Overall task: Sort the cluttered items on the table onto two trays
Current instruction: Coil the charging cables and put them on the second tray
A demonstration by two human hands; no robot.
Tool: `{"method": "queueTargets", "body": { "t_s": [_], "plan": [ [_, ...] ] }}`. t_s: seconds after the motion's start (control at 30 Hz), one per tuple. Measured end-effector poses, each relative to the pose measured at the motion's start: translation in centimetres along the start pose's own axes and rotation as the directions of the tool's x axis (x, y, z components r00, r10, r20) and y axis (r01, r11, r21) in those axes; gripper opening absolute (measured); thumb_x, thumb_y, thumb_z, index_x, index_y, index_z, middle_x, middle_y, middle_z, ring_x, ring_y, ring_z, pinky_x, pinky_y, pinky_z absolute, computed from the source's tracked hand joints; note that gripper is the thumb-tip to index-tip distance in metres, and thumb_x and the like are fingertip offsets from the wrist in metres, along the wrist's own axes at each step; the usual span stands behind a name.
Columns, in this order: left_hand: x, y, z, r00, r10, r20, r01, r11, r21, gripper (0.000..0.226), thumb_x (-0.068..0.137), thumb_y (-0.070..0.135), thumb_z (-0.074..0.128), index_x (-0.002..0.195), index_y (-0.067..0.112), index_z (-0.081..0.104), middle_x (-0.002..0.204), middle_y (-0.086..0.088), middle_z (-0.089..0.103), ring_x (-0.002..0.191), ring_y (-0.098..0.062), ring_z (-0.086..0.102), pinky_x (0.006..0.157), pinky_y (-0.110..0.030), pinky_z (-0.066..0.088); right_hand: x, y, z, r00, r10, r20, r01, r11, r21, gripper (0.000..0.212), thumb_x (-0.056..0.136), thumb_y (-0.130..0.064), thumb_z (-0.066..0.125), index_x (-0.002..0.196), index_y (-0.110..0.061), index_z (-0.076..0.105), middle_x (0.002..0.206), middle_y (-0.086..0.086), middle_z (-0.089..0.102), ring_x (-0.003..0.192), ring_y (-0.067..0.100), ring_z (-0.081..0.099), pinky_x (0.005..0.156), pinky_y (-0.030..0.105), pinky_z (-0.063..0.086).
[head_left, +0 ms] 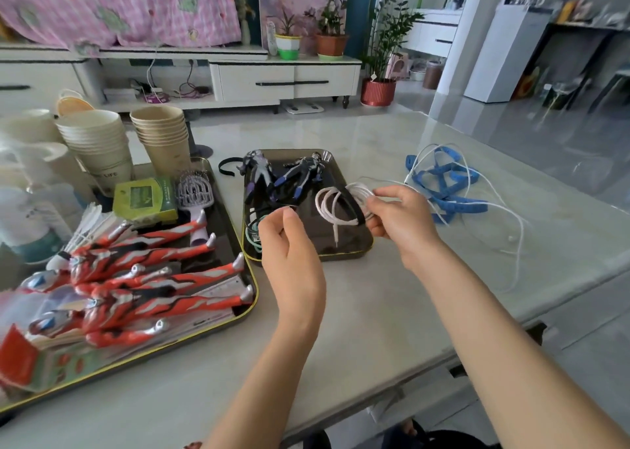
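My right hand (399,220) grips a coiled white cable (335,200) together with a black headband (354,210), holding them over the small dark tray (344,249). The cable's plug end hangs down toward the tray. My left hand (289,244) hovers over the tray's front left corner, thumb and forefinger pinched together; whether they hold anything is unclear. Two dark purple-blue figures (283,179) and green hair ties (254,239) lie in this tray. The large tray (250,298) at left holds several red-silver figures (146,278), a grey hairbrush (196,196) and a green box (145,198).
A blue strap (450,186) and loose white earphone wires (511,230) lie on the table to the right. A second black headband (226,167) sits behind the small tray. Stacked paper cups (99,142) and white bottles stand at back left. The table's edge runs along the right.
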State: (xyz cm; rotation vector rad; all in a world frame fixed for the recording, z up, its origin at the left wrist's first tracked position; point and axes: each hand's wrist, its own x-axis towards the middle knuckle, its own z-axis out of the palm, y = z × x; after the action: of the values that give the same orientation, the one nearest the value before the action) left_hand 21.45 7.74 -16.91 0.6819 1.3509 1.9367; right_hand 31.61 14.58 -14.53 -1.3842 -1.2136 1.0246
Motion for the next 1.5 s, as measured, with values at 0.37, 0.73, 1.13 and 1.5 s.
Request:
{"method": "queueTargets", "body": {
  "t_s": [0.37, 0.73, 1.13, 1.5],
  "plan": [
    [0.0, -2.1, 0.1, 0.928, 0.326, 0.183, -0.373, 0.840, 0.394, 0.029, 0.090, -0.006, 0.039, 0.112, 0.003, 0.056, 0.107, 0.005, 0.052, 0.103, -0.008, 0.047, 0.086, -0.001, 0.029, 1.5, 2.5, 4.3, 0.885, -0.322, 0.337, 0.466, 0.623, -0.628, 0.029, 0.083, 0.002, 0.047, 0.056, -0.009, 0.050, 0.074, 0.018, 0.052, 0.074, 0.027, 0.048, 0.064, 0.028, 0.028],
    [0.5, -3.2, -0.1, 0.907, 0.318, 0.276, -0.419, 0.749, 0.513, 0.033, 0.090, -0.005, 0.035, 0.113, 0.000, 0.058, 0.118, -0.014, 0.058, 0.114, -0.028, 0.049, 0.099, -0.034, 0.036, -0.4, 2.0, 4.8, 0.875, -0.180, 0.450, 0.484, 0.365, -0.795, 0.026, 0.098, -0.017, 0.035, 0.118, -0.008, 0.048, 0.118, 0.018, 0.060, 0.110, 0.035, 0.054, 0.076, 0.037, 0.035],
    [0.4, -3.9, -0.1, 0.828, 0.400, 0.394, -0.561, 0.622, 0.547, 0.029, 0.084, -0.005, 0.038, 0.103, -0.002, 0.059, 0.107, -0.018, 0.061, 0.108, -0.039, 0.053, 0.092, -0.037, 0.040, 1.0, 3.1, -4.3, 0.886, -0.464, 0.026, 0.320, 0.568, -0.758, 0.033, 0.086, -0.004, 0.053, 0.118, -0.005, 0.058, 0.117, 0.017, 0.060, 0.112, 0.036, 0.049, 0.095, 0.038, 0.033],
    [-0.5, -4.6, 0.3, 0.655, 0.497, 0.568, -0.755, 0.449, 0.478, 0.030, 0.077, 0.002, 0.034, 0.092, -0.001, 0.060, 0.088, -0.015, 0.060, 0.085, -0.023, 0.048, 0.076, -0.026, 0.036, 0.8, 5.6, -9.9, 0.980, -0.198, 0.019, 0.085, 0.333, -0.939, 0.022, 0.093, -0.016, 0.048, 0.108, -0.018, 0.063, 0.114, 0.005, 0.061, 0.111, 0.029, 0.050, 0.083, 0.033, 0.034]
  ]
}}
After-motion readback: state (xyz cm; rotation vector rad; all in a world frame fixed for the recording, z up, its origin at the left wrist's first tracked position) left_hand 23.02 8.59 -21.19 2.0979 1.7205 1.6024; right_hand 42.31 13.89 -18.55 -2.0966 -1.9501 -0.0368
